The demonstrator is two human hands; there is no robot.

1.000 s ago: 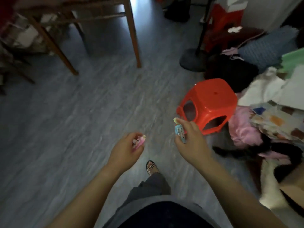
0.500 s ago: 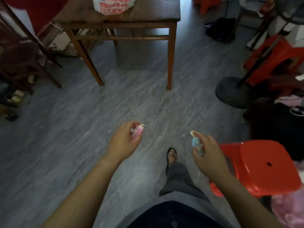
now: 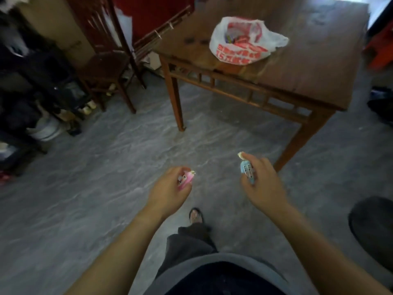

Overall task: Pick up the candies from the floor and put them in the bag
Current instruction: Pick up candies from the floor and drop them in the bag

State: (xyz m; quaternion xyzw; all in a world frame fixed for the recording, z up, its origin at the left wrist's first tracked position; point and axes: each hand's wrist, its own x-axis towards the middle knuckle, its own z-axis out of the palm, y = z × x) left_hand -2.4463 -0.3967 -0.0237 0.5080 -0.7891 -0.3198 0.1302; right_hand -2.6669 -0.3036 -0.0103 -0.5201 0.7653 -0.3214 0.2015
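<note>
My left hand (image 3: 170, 190) is closed around a pink wrapped candy (image 3: 184, 179) whose twisted end sticks out past the fingers. A blue wrapped candy (image 3: 247, 172) is pinched in my right hand (image 3: 263, 186), its pale end pointing up. Both hands hover over the grey floor, well short of the table. A white plastic bag with red print (image 3: 244, 42) lies open on the wooden table (image 3: 308, 67) ahead and to the right, with colourful wrappers showing inside it.
A dark wooden chair (image 3: 106, 67) stands left of the table. Dark shelving and clutter (image 3: 32, 92) line the left edge. A black round base (image 3: 372, 231) sits at the right. My foot in a sandal (image 3: 196, 216) is on the floor below the hands.
The view has swung left and up: the red stool has left the frame, and the table with the bag has come closer. Both hands still hold their candies.
</note>
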